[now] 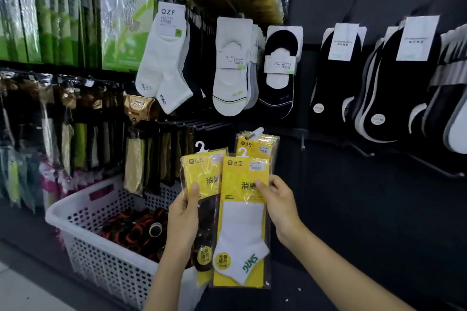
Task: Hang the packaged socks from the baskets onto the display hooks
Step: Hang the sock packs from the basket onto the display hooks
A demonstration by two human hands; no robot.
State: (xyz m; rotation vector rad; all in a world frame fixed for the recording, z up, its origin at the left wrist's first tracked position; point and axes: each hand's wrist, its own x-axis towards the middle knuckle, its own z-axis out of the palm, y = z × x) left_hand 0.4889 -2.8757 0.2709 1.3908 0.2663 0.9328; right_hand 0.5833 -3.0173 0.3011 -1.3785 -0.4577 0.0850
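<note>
My left hand (pixel 182 212) grips a yellow sock pack with a dark sock (pixel 202 179) by its left edge. My right hand (pixel 279 206) holds a second yellow pack with a white sock (pixel 242 230), overlapping the first in front. Both packs have white plastic hangers on top. Just behind them, several more yellow packs (pixel 257 145) hang on a low display hook. A white perforated basket (pixel 101 255) stands at the lower left, below my left forearm, holding dark red-trimmed items.
White and black socks (pixel 231 68) hang on hooks across the dark wall above. Bare hooks (pixel 439 168) stick out at the right, below the black socks. Packaged goods fill the shelves at the left.
</note>
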